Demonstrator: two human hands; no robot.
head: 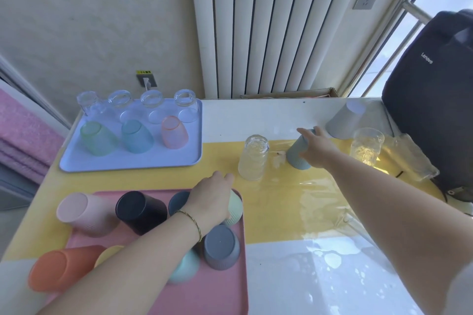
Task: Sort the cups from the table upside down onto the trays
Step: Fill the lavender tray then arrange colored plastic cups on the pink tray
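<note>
Right grip (317,148) wraps the blue-grey cup (297,155) mid-wall on the desk (281,212), left grip (210,199) holds the pale green cup (236,206) on the pink tray (217,289); probably light, stiff, smooth plastic, so grasp the side.

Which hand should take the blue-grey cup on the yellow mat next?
Right. The right hand is wrapped round the blue-grey cup; the left hand is busy holding a pale green cup on the pink tray.
</note>
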